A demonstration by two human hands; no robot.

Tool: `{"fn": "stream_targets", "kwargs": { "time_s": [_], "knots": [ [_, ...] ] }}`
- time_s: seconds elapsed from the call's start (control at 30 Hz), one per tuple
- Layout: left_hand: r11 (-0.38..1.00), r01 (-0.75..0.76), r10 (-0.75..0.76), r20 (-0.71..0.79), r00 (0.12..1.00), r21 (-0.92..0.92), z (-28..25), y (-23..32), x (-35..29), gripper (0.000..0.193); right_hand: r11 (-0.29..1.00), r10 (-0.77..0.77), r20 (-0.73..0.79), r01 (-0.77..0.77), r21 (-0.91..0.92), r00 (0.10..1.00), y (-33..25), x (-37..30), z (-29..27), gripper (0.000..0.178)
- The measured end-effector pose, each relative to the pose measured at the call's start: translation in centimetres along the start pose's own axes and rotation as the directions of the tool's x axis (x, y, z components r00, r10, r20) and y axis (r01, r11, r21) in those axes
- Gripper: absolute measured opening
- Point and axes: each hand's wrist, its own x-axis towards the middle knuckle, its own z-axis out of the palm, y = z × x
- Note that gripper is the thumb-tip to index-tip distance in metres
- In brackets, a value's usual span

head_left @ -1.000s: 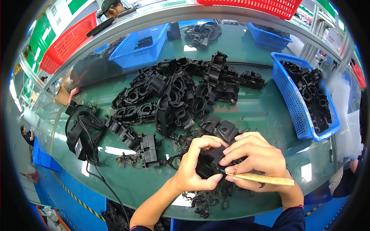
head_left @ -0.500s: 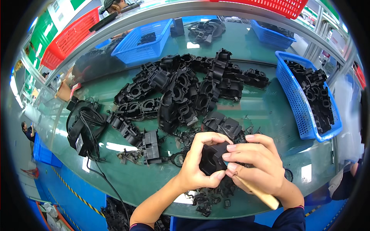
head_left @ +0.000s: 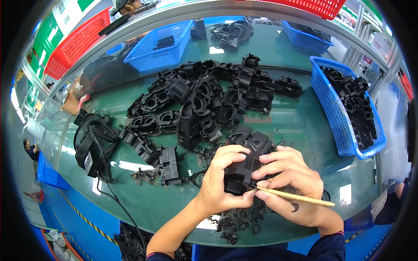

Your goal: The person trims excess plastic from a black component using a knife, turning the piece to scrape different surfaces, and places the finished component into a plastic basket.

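Trimming seems to be the step in hand: at five o'clock in the view, the black part is gripped by the left hand, and the yellow stick tool is pinched by the right hand, aimed at the part. A steady hold and controlled strokes seem called for. From the part, scraps are strewn around six o'clock, similar parts are heaped at eleven, and others are held in a blue basket at two.

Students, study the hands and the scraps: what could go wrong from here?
1. The tool in the right hand might slip and jab the left hand, whose thumb is near its tip.
2. The part, held near black scraps, might drop and be hard to spot among them.
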Motion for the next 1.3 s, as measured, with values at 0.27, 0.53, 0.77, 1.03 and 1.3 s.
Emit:
{"fn": "stream_targets", "kwargs": {
  "time_s": [0.27,0.53,0.77,1.03,1.3],
  "knots": [
    [0.946,-0.011,0.029,-0.051,0.998,0.323,0.2,0.7,-0.6,0.072,0.925,-0.242,-0.098,0.199,-0.323,0.965,0.5,-1.5,2.3,0.018],
    [0.973,0.143,-0.135,-0.056,0.989,0.184,0.4,0.6,-0.4,0.067,0.959,0.056,-0.231,0.012,0.282,0.971,0.0,-0.5,0.3,0.009],
    [0.456,0.476,-0.71,0.014,0.704,-0.752,0.5,1.3,0.3,0.056,0.986,0.101,-0.198,-0.071,0.153,0.975,2.0,0.0,-0.4,0.009],
    [0.194,0.535,-0.797,0.186,0.575,-0.822,0.7,1.0,0.9,0.057,0.999,-0.023,-0.074,0.027,0.046,0.997,1.8,0.6,-0.4,0.014],
    [0.315,0.516,-0.799,0.07,0.597,-0.797,0.2,0.9,-0.3,0.057,0.965,-0.164,0.106,0.137,0.225,0.981,1.2,0.2,2.0,0.016]
  ]
}}
